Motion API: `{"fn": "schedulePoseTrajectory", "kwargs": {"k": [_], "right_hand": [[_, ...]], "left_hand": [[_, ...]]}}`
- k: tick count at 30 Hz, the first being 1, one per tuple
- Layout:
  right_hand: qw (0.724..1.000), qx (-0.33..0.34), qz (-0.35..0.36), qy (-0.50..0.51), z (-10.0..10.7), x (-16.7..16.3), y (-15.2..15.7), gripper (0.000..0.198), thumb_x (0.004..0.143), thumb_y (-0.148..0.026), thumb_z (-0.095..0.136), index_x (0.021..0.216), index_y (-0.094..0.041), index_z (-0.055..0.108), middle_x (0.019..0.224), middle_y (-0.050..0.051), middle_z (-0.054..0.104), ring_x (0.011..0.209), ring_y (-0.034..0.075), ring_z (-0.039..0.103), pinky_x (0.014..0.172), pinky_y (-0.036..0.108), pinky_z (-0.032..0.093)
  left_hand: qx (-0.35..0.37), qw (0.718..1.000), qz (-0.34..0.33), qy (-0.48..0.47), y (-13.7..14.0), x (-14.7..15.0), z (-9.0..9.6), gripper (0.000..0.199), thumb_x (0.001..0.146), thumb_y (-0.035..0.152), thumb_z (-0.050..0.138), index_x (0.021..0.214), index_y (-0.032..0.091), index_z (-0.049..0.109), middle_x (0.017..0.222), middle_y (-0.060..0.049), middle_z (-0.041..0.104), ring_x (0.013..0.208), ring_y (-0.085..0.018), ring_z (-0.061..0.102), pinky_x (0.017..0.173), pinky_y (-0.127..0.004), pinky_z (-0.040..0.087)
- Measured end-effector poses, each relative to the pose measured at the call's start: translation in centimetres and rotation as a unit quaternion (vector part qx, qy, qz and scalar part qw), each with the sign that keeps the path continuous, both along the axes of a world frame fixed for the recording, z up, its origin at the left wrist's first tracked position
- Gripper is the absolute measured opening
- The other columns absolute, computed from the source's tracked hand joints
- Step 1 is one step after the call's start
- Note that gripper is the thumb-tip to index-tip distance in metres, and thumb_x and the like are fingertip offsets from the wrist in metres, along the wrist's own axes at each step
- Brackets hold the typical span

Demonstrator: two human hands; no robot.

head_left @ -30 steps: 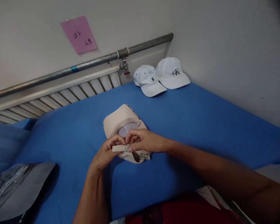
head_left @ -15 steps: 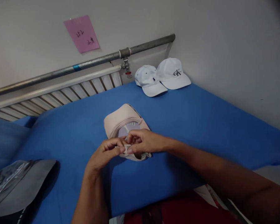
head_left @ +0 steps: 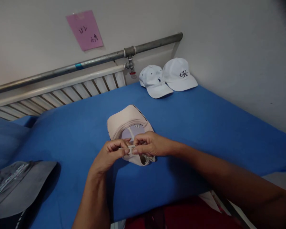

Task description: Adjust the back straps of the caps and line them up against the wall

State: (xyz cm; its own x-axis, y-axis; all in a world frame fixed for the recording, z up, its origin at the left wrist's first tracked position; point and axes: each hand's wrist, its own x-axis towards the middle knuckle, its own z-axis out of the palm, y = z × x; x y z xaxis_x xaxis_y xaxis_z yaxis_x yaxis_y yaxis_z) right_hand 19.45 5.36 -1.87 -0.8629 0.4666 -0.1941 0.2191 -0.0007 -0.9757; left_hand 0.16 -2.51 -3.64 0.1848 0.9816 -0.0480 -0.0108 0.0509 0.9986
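A pale beige cap (head_left: pixel 126 117) lies upside down on the blue-covered surface, its brim pointing away from me and its inside showing. At the cap's near edge, my left hand (head_left: pixel 112 152) pinches the light back strap (head_left: pixel 131 149) between thumb and fingers. Close beside it, the thumb and fingers of my right hand (head_left: pixel 149 144) are closed on the same strap. The two thumbs nearly meet over a small pale piece of it. My fingers hide part of the strap and the cap's back opening.
Two white caps, one with a small dark emblem (head_left: pixel 156 82) and one lettered (head_left: pixel 180 76), sit at the back by the wall. A grey cap (head_left: pixel 21 187) lies at the left front. Behind the blue surface (head_left: pixel 205 127) run a radiator (head_left: pixel 85 90) and a metal pipe (head_left: pixel 105 58).
Both hands keep their pinch on the strap, with the thumbs now slightly farther apart. The view has shifted a little; the cap lies in nearly the same place.
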Motion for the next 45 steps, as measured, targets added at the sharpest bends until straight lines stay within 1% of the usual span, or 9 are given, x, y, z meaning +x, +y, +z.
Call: {"fn": "schedulePoseTrajectory", "kwargs": {"k": [15,23,26,29,31,34,39,43,45], "right_hand": [[0.996,0.010,-0.064,0.065,-1.2,-0.6,-0.8,0.022,0.074,-0.032,0.063,0.066,-0.017,0.049,0.051,-0.008,0.043,0.045,0.004,0.037,0.045,0.019,0.029],[0.996,0.006,-0.072,0.044,-1.6,-0.9,-0.8,0.022,0.077,-0.031,0.058,0.065,-0.017,0.047,0.051,-0.007,0.042,0.044,0.005,0.038,0.044,0.019,0.030],[0.989,0.107,-0.087,0.050,-1.5,-0.7,-0.5,0.011,0.077,-0.025,0.060,0.076,-0.017,0.052,0.060,-0.005,0.049,0.051,0.007,0.043,0.048,0.020,0.034],[0.952,0.278,-0.084,0.098,-1.2,-0.5,-0.4,0.017,0.076,-0.017,0.061,0.093,-0.018,0.058,0.083,0.000,0.059,0.074,0.011,0.053,0.068,0.025,0.043],[0.937,0.324,-0.060,0.117,-1.1,-0.4,-0.4,0.016,0.078,-0.016,0.061,0.093,-0.018,0.060,0.090,0.002,0.060,0.084,0.013,0.054,0.076,0.027,0.043],[0.945,0.305,-0.028,0.117,-1.3,-0.5,-0.3,0.005,0.079,-0.016,0.061,0.084,-0.017,0.060,0.083,0.001,0.058,0.079,0.013,0.054,0.071,0.026,0.043],[0.962,0.225,-0.020,0.155,-1.1,-0.1,0.5,0.005,0.076,-0.013,0.061,0.074,-0.017,0.058,0.085,0.001,0.058,0.083,0.012,0.054,0.078,0.028,0.043],[0.981,0.098,-0.042,0.160,-0.7,0.4,0.9,0.007,0.073,-0.011,0.060,0.074,-0.017,0.056,0.084,0.000,0.060,0.079,0.011,0.057,0.073,0.026,0.045],[0.980,0.102,-0.040,0.166,-0.8,0.6,0.9,0.006,0.073,-0.010,0.059,0.074,-0.016,0.058,0.079,0.000,0.060,0.076,0.011,0.057,0.071,0.025,0.045]], "left_hand": [[-0.003,0.999,-0.002,-0.045,0.2,0.1,-0.2,0.017,0.074,0.024,0.067,0.061,0.016,0.063,0.071,-0.003,0.063,0.071,-0.015,0.054,0.071,-0.028,0.038],[0.000,1.000,-0.008,0.022,0.1,0.1,0.2,0.019,0.078,0.028,0.064,0.064,0.016,0.061,0.073,-0.003,0.060,0.078,-0.016,0.053,0.075,-0.028,0.038],[0.013,0.996,-0.012,0.089,0.2,0.4,0.8,0.020,0.082,0.030,0.061,0.068,0.016,0.059,0.074,-0.002,0.058,0.079,-0.015,0.052,0.075,-0.028,0.038],[0.077,0.985,0.008,0.153,0.2,0.5,1.3,0.020,0.085,0.031,0.057,0.072,0.016,0.059,0.077,-0.002,0.058,0.078,-0.015,0.051,0.073,-0.027,0.038],[0.125,0.973,0.013,0.191,0.2,0.4,1.5,0.019,0.087,0.030,0.055,0.074,0.017,0.059,0.080,-0.002,0.060,0.080,-0.015,0.052,0.079,-0.030,0.038],[0.137,0.965,-0.009,0.225,0.0,-0.1,1.6,0.017,0.088,0.030,0.053,0.078,0.018,0.059,0.080,-0.001,0.061,0.081,-0.015,0.053,0.085,-0.031,0.037],[0.041,0.962,-0.028,0.268,0.3,-1.0,2.2,0.027,0.077,0.029,0.064,0.101,0.019,0.057,0.093,-0.002,0.059,0.082,-0.016,0.052,0.072,-0.027,0.041],[-0.030,0.948,-0.106,0.298,1.6,-0.6,3.1,0.020,0.075,0.032,0.065,0.084,0.016,0.059,0.071,0.002,0.053,0.066,-0.012,0.046,0.059,-0.024,0.036],[-0.056,0.950,-0.166,0.259,2.2,-0.2,3.1,0.022,0.078,0.037,0.062,0.081,0.015,0.061,0.068,0.003,0.050,0.063,-0.011,0.042,0.057,-0.023,0.033]]}}
